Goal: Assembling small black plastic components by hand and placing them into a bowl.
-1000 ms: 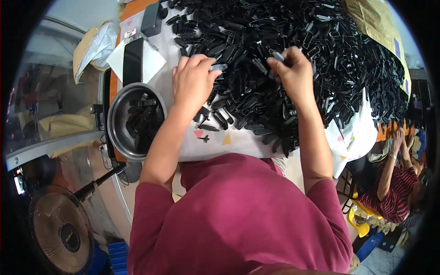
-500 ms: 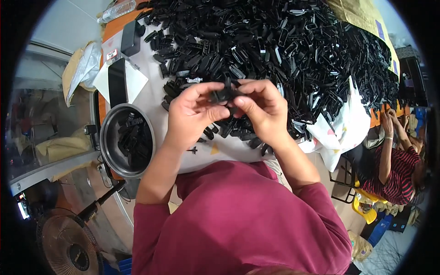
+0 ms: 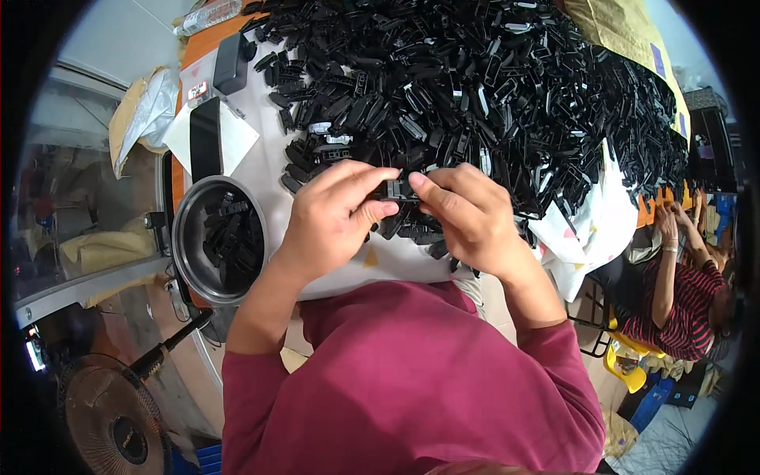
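Observation:
Between my two hands, over the near edge of the table, is a small black plastic part (image 3: 398, 190). My left hand (image 3: 336, 210) pinches its left side between thumb and forefinger. On the other side, my right hand (image 3: 467, 212) grips it, with the thumb pressed on its top and the fingers curled beneath. The fingers hide much of the part's shape. Beyond the hands lies a large heap of similar black plastic parts (image 3: 443, 87). To the left of my left forearm, a round metal bowl (image 3: 184, 261) holds several black parts.
A black phone (image 3: 205, 138) lies on white paper at the left, near a dark box (image 3: 231, 63) and a plastic bottle (image 3: 207, 16). A white cloth (image 3: 590, 229) hangs at the right. A fan (image 3: 119, 419) stands lower left. Another person (image 3: 673, 293) works at far right.
Both hands have turned over the black part, knuckles now more upward, and moved slightly nearer to me. The right thumb has shifted onto the part's top.

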### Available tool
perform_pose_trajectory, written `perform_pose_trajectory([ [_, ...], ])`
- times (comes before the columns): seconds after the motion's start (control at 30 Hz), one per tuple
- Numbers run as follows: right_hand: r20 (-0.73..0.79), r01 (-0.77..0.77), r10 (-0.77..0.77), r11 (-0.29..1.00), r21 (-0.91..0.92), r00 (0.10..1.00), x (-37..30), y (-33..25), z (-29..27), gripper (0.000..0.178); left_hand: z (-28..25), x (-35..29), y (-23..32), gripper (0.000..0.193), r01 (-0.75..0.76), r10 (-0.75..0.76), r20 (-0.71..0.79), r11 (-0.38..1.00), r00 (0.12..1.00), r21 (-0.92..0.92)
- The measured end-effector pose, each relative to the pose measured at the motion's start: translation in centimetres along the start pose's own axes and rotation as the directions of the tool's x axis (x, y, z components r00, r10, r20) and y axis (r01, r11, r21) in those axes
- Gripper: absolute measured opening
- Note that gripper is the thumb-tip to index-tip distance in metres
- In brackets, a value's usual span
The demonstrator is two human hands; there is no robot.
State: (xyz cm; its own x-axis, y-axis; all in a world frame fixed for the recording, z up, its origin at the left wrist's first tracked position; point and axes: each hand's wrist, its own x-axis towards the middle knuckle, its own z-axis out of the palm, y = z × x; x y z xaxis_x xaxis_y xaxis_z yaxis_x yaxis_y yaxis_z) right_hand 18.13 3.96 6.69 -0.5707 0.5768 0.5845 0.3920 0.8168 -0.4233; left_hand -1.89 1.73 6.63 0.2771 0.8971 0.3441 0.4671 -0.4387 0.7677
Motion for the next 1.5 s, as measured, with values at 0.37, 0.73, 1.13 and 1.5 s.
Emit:
perform_pose_trajectory([
  [0.37,0.085,-0.616,0.733,0.497,0.612,0.675,-1.7,-2.1,3.6,0.028,5.2,-1.6,-0.4,0.036,0.182,-0.489,-0.016,0.355,0.872,-0.917],
  [0.73,-0.172,-0.472,0.450,0.731,-0.493,0.876,3.2,10.5,2.7,0.023,-0.5,-1.4,-5.4,0.019,0.178,-0.803,-0.214,0.367,0.556,-0.913],
  [1.13,-0.298,-0.689,0.629,0.705,-0.170,0.718,1.4,10.6,1.3,0.032,2.3,7.3,-5.9,0.022,0.341,-0.331,-0.084,0.899,0.940,0.274],
  [1.5,-0.186,-0.548,0.761,0.593,0.590,0.622,-1.2,4.9,0.5,0.026,3.4,8.9,-4.6,0.024,0.076,-0.095,0.067,0.966,0.993,0.245],
])
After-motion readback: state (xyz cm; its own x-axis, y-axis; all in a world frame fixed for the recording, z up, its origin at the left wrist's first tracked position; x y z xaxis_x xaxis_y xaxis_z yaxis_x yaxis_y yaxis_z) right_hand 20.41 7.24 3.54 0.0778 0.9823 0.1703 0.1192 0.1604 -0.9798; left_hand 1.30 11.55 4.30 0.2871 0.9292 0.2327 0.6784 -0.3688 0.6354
